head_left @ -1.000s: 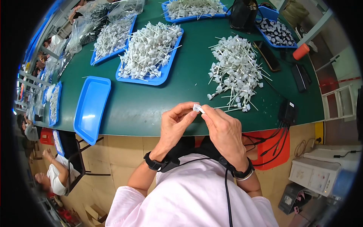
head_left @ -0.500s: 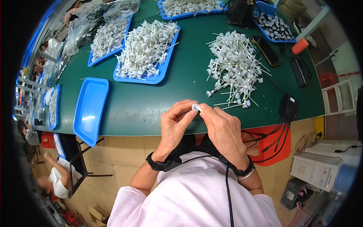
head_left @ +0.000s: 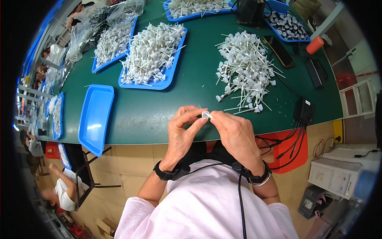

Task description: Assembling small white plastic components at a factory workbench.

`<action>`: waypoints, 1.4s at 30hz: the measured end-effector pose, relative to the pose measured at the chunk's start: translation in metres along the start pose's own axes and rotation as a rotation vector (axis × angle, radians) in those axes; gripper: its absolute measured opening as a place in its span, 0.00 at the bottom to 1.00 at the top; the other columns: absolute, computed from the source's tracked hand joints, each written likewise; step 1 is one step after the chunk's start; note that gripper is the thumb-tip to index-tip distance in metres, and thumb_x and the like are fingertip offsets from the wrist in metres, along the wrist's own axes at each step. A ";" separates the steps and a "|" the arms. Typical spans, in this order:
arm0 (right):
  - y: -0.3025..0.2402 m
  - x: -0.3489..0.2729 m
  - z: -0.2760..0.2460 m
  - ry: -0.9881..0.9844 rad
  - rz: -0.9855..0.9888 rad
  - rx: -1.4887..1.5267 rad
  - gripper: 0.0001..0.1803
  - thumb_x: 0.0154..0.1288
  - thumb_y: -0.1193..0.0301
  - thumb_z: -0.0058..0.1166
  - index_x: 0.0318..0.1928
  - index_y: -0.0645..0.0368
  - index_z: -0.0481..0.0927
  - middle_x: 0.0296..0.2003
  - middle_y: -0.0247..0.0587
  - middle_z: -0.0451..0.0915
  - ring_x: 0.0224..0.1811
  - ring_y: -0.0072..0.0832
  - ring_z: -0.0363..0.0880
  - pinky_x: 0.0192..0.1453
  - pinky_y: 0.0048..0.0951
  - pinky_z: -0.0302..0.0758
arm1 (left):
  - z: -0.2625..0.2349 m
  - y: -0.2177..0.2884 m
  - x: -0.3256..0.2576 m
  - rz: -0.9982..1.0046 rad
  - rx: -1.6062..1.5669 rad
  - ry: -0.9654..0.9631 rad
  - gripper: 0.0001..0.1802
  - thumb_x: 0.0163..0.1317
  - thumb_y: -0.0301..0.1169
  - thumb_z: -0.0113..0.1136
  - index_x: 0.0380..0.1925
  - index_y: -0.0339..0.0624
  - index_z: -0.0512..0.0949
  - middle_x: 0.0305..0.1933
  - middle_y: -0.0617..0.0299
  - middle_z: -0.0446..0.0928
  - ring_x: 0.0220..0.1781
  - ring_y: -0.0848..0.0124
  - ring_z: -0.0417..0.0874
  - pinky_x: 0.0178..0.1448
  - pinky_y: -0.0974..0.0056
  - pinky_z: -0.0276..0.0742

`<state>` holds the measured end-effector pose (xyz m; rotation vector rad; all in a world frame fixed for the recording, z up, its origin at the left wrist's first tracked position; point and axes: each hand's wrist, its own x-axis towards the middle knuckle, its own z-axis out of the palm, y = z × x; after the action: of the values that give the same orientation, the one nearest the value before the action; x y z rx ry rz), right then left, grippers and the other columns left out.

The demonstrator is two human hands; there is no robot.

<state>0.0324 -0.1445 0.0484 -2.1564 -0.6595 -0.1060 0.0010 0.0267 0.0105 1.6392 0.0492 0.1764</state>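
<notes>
White piece (head_left: pixel 205 114) turned slightly since moment ago — left fingers (head_left: pixel 198 124), right fingers (head_left: pixel 219 118) both pinching it.

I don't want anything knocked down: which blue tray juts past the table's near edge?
The first blue tray left of the left hand; its near end overhangs. Heaped trays beyond sit farther back.

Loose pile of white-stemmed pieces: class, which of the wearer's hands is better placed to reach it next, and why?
Probably the right hand: the pile lies beyond it, on its side, while the left hand is farther off. Both, however, hold a small whitish piece.
</notes>
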 end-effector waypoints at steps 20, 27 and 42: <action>0.014 0.015 -0.017 -0.311 0.212 0.306 0.13 0.73 0.66 0.51 0.40 0.63 0.82 0.21 0.55 0.74 0.24 0.52 0.73 0.30 0.43 0.69 | 0.003 -0.002 -0.007 -0.142 -0.128 -0.033 0.14 0.66 0.25 0.66 0.51 0.35 0.82 0.43 0.59 0.87 0.45 0.74 0.86 0.45 0.71 0.80; 0.030 0.016 -0.010 -0.436 0.323 0.495 0.12 0.74 0.68 0.52 0.39 0.64 0.82 0.16 0.44 0.69 0.16 0.28 0.66 0.25 0.33 0.65 | -0.001 -0.004 -0.007 0.007 0.152 -0.011 0.15 0.65 0.23 0.65 0.51 0.32 0.82 0.42 0.57 0.86 0.42 0.76 0.85 0.42 0.73 0.80; 0.005 0.000 -0.003 -0.190 0.177 0.172 0.10 0.74 0.66 0.50 0.46 0.59 0.79 0.23 0.51 0.77 0.26 0.50 0.78 0.29 0.43 0.71 | 0.006 -0.003 -0.003 -0.187 -0.223 0.078 0.11 0.69 0.24 0.60 0.48 0.31 0.82 0.41 0.56 0.86 0.41 0.70 0.88 0.42 0.70 0.83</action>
<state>0.0348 -0.1491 0.0466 -2.0625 -0.5599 0.2441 -0.0010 0.0206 0.0069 1.3967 0.2334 0.0987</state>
